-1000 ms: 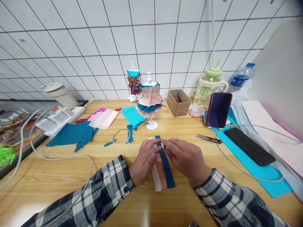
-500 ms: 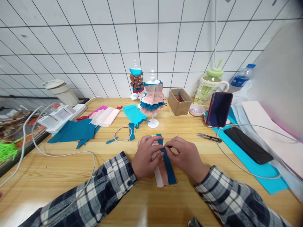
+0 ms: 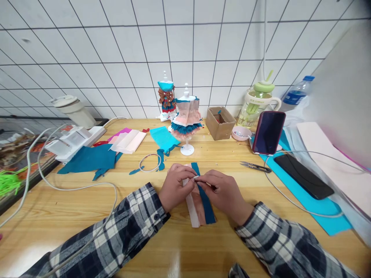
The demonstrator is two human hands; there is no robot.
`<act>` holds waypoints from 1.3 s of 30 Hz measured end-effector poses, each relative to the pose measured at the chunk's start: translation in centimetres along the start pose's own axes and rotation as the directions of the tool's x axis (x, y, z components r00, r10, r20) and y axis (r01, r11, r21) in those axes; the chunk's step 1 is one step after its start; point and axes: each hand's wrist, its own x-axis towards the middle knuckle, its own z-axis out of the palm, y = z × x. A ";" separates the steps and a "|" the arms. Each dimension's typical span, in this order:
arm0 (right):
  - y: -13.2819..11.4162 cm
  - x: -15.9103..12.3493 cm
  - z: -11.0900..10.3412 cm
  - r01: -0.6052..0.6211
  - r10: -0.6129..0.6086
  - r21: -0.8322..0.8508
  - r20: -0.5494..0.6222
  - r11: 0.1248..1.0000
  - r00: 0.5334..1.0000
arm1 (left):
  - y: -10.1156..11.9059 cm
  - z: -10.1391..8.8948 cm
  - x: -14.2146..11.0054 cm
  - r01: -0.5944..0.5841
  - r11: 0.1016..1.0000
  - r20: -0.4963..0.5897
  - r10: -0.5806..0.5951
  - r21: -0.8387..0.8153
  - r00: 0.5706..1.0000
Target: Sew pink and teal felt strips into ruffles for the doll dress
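A layered strip of white, pink and teal fabric (image 3: pixel 201 206) lies on the wooden table (image 3: pixel 179 243) in front of me. My left hand (image 3: pixel 176 186) rests curled on the strip's upper left part, fingertips pinching at its middle. My right hand (image 3: pixel 223 193) meets it from the right, thumb and forefinger pinched on a small white piece against the teal band. Both hands touch each other over the strip. Plaid sleeves cover both forearms.
Two small dress mannequins (image 3: pixel 186 117) stand at the back. Teal fabric scraps (image 3: pixel 89 160), a wire ring (image 3: pixel 149 162), thread snips (image 3: pixel 255 166), a cardboard box (image 3: pixel 220 122), an upright phone (image 3: pixel 268 132), a flat phone (image 3: pixel 303 176), a green-lidded jug (image 3: pixel 258 104) and white cables (image 3: pixel 72 189) surround the hands.
Both hands have shifted slightly down the strip and tightened their pinch at its middle; the strip's top end now shows more above the fingers.
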 end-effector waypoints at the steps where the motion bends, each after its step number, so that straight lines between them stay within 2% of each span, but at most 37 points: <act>1: 0.0 -0.1 0.0 0.010 -0.010 -0.018 0.000 1.000 1.000 | 0.0 0.0 0.1 0.002 1.000 0.006 -0.002 -0.023 1.000; 6: 0.2 -0.1 0.0 0.017 -0.016 -0.099 0.012 0.995 1.000 | 0.0 0.1 0.1 -0.016 0.998 0.005 0.016 -0.066 1.000; 15: 0.0 -0.1 -0.2 0.011 -0.008 -0.166 0.022 0.986 1.000 | -0.1 0.4 -0.1 -0.056 0.998 -0.010 0.056 -0.034 0.998; 24: -0.3 0.0 -0.2 -0.011 0.013 -0.241 0.004 0.970 1.000 | -0.3 0.5 -0.3 -0.121 0.985 -0.004 0.122 0.124 0.992; 28: -0.4 0.0 -0.3 -0.036 0.037 -0.198 0.000 0.979 0.999 | 0.1 0.5 -0.5 -0.101 0.984 0.023 0.098 0.146 0.995; 32: -0.4 0.3 -0.2 -0.077 0.082 -0.105 0.048 0.991 0.995 | 0.5 0.4 -0.5 -0.094 0.985 0.053 0.087 0.145 0.995; 35: -0.3 0.6 0.1 -0.208 0.203 0.049 0.094 0.977 0.975 | 0.6 0.3 -0.5 -0.096 0.988 0.079 0.087 0.123 0.993; 39: 0.1 1.0 0.4 -0.429 0.374 0.303 0.224 0.851 0.900 | 0.4 0.3 -0.4 -0.068 0.996 0.065 0.064 0.059 0.996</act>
